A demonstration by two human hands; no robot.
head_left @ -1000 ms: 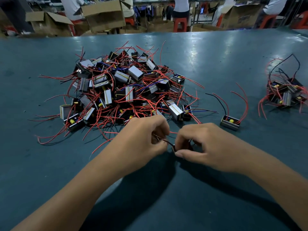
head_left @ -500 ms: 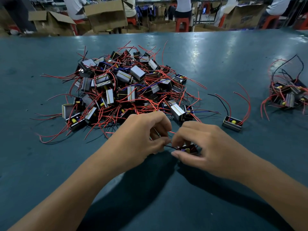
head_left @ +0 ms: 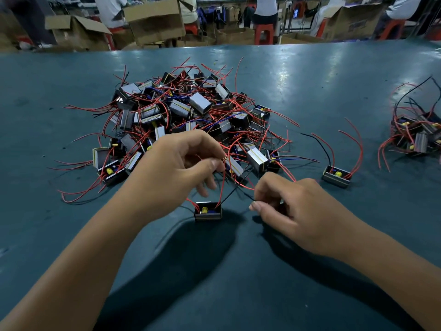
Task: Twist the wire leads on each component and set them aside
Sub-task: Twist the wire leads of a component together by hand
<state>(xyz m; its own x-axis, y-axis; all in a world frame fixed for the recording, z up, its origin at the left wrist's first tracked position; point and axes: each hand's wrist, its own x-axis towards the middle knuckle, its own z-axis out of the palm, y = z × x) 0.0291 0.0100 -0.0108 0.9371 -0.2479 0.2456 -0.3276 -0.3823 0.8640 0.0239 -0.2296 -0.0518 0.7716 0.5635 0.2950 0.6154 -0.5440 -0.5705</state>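
A small component (head_left: 208, 210) is sitting on the teal tabletop (head_left: 310, 283) just below the middle of the frame, open side up, with a yellow part showing inside. A red lead (head_left: 223, 185) is rising from it to the left hand (head_left: 177, 173), whose grip is narrow, thumb and forefinger pinching the lead near its top while the other fingers are curling loosely above the component. A black lead (head_left: 229, 195) is running up and to the right from the component toward the right hand (head_left: 293, 213), just right of centre; its grip is also narrow, thumb and fingers closing on the thin black wire, though exactly where they are meeting it is partly hidden. The two hands are apart, with the component between and slightly below them.

Behind the hands, a big pile (head_left: 188, 118) of like components with tangled red, blue and black leads is filling the middle of the frame. A single component (head_left: 336, 179) with long red and black leads is lying alone to the right, well apart from the pile. A smaller heap (head_left: 415, 134) is sitting at the right edge. Cardboard boxes (head_left: 155, 20) and seated people are lining the top of the frame.
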